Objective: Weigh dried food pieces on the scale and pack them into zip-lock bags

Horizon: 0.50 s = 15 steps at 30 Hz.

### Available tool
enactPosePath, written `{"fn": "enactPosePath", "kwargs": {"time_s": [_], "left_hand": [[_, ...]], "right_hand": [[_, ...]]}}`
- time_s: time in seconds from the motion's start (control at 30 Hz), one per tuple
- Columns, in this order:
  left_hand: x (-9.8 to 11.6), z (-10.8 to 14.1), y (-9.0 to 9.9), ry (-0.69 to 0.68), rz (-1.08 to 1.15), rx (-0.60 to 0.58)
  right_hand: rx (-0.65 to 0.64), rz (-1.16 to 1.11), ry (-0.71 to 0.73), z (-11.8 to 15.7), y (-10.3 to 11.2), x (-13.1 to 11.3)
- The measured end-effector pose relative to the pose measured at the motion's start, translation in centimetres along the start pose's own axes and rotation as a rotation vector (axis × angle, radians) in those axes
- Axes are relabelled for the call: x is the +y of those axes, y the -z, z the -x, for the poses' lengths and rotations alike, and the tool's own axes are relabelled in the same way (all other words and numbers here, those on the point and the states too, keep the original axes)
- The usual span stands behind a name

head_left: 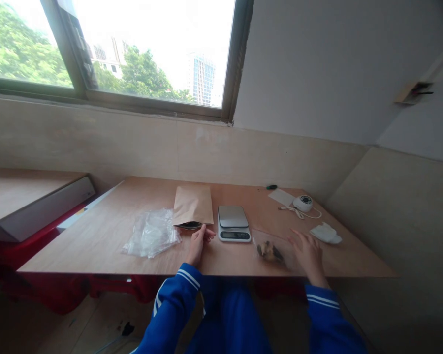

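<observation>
Left of the scale (234, 223), the curled left hand (196, 245) met the paper bag (194, 204), any pinch unclear, while right of it the spread right hand (310, 255) seemingly steadied the clear bag (286, 250), whose edge called for pinching.

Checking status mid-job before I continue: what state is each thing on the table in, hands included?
Paper bag: lying flat, mouth open, something dark inside.
Scale: platform bare, display unreadable.
Clear plastic: crumpled.
Bag with brown pieces: lying down; seal unclear.
Dome camera: cable beside it.
White wrap: crumpled.
Left hand: at paper bag's mouth; grip unclear.
Right hand: open, fingers spread.
</observation>
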<state>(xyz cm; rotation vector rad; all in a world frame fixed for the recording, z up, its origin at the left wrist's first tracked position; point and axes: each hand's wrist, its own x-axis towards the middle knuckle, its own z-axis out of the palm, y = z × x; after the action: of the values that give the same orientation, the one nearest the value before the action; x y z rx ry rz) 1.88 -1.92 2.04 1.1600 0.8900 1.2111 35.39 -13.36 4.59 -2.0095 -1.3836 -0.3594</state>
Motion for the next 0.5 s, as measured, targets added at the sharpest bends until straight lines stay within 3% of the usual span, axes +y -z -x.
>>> {"fn": "enactPosePath", "kwargs": {"time_s": [0.1, 0.27, 0.37, 0.5], "left_hand": [[-0.1, -0.1, 0.0, 0.002, 0.007, 0.007], [-0.4, -0.1, 0.0, 0.005, 0.007, 0.008], [-0.4, -0.1, -0.1, -0.002, 0.04, 0.041], [-0.7, -0.1, -0.1, -0.01, 0.082, 0.08]], "right_hand": [[0.044, 0.139, -0.012, 3.2, -1.7, -1.9], [-0.163, 0.308, -0.066, 7.7, -4.8, -5.0], [-0.275, 0.344, -0.149, 6.4, -5.6, -4.5], [-0.398, 0.3, -0.231, 1.4, -6.1, -2.8]]}}
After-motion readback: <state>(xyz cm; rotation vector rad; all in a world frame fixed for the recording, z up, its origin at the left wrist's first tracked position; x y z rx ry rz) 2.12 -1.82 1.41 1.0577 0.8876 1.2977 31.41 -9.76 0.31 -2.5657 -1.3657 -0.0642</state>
